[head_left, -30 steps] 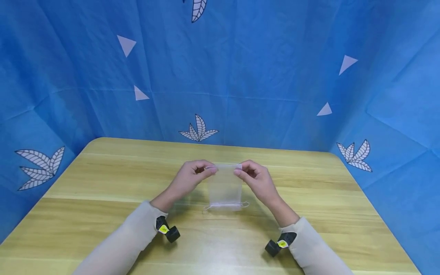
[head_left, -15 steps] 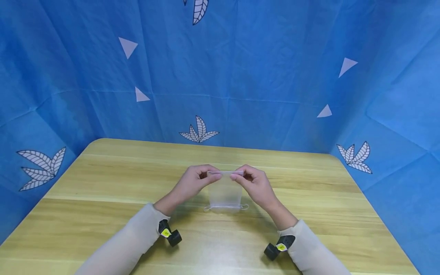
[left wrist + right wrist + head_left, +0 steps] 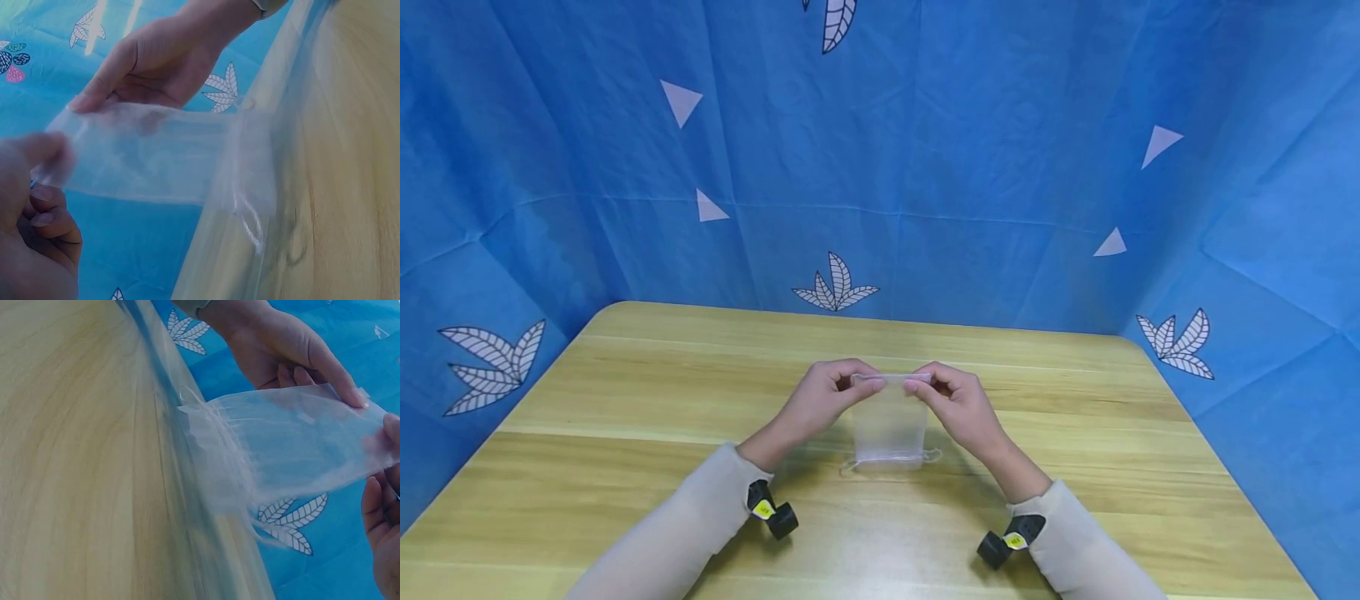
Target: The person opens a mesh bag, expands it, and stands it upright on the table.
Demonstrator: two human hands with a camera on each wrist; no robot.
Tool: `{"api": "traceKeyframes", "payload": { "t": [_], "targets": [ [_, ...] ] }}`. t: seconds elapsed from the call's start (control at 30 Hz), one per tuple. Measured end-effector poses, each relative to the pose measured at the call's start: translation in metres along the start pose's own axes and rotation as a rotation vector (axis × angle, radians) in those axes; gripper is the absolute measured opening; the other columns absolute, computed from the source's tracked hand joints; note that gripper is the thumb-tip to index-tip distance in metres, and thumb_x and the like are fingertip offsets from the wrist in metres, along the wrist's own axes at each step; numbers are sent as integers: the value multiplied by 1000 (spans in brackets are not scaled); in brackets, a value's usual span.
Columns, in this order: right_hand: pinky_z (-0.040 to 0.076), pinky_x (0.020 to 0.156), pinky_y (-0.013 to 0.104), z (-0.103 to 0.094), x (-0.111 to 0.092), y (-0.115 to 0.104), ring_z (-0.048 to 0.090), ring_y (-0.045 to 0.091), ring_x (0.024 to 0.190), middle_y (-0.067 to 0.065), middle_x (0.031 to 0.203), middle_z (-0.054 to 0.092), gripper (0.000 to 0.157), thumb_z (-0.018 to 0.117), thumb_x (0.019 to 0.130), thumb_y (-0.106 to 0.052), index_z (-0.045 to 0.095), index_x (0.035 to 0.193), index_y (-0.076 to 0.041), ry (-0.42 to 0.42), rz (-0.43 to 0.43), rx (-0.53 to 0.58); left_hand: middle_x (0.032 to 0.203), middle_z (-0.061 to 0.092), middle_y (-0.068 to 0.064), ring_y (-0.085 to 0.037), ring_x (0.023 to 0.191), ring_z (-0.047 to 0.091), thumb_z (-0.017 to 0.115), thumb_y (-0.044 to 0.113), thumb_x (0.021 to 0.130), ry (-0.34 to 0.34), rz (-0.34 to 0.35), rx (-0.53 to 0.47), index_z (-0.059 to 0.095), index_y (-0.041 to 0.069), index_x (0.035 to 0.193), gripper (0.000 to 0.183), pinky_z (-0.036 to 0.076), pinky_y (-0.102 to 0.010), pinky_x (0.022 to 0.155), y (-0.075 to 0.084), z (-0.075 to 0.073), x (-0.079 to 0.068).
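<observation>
A small sheer white drawstring pouch (image 3: 890, 425) hangs upside down between the two hands, its bottom edge on top and its cord end low. My left hand (image 3: 823, 398) pinches the left top corner between thumb and fingers, and my right hand (image 3: 957, 403) pinches the right one. In the left wrist view the pouch (image 3: 162, 156) is stretched flat, with the drawstring (image 3: 250, 219) dangling by its gathered end. The right wrist view shows the same pouch (image 3: 294, 444), see-through, with the cord (image 3: 225, 431) threaded across its mouth.
A wood-grain table (image 3: 880, 533) lies under the hands. Blue cloth (image 3: 887, 150) with white leaves and triangles hangs behind it and at both sides. A black wrist camera (image 3: 781, 518) sits on the left sleeve, another wrist camera (image 3: 996, 548) on the right.
Both hands have come slightly lower and closer together along the pouch's top edge, still pinching it. The cord end of the pouch has swayed a little.
</observation>
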State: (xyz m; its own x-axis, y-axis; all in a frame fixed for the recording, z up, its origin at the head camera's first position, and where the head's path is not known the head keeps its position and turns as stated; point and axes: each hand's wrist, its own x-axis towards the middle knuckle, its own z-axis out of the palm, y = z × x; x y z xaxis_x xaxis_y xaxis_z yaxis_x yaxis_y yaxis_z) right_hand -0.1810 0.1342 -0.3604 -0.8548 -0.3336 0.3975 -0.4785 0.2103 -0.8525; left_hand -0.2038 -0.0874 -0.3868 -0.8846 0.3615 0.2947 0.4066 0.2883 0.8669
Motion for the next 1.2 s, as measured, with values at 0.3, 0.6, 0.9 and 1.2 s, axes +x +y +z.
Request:
{"api": "traceKeyframes", "payload": {
  "t": [0.3,0.6,0.9,1.2],
  "targets": [
    [38,60,24,4,-2,2,46,11,67,-1,77,55,4,66,93,-3,67,92,1,-4,-12,-11,59,44,3,-12,54,36,67,32,94,-12,28,16,73,18,96,15,33,-24,52,1,3,-1],
    [37,58,23,4,-2,3,45,11,65,10,77,60,8,62,94,1,68,90,-1,-4,-43,-31,58,42,4,-12,53,34,67,36,93,-34,5,5,75,19,100,20,31,-25,50,2,2,0],
    [42,61,25,4,-2,-1,50,13,69,11,80,64,13,58,95,4,67,86,2,-37,-89,-38,59,41,4,-11,53,33,66,33,94,-63,16,-16,76,18,106,21,30,-25,51,2,3,-1],
    [37,58,23,4,-1,1,42,11,62,16,75,59,14,59,95,3,67,84,1,-28,-81,-29,60,40,2,-12,54,32,66,35,94,-58,-1,-31,76,17,106,23,31,-26,53,2,4,-1]
  ]
}}
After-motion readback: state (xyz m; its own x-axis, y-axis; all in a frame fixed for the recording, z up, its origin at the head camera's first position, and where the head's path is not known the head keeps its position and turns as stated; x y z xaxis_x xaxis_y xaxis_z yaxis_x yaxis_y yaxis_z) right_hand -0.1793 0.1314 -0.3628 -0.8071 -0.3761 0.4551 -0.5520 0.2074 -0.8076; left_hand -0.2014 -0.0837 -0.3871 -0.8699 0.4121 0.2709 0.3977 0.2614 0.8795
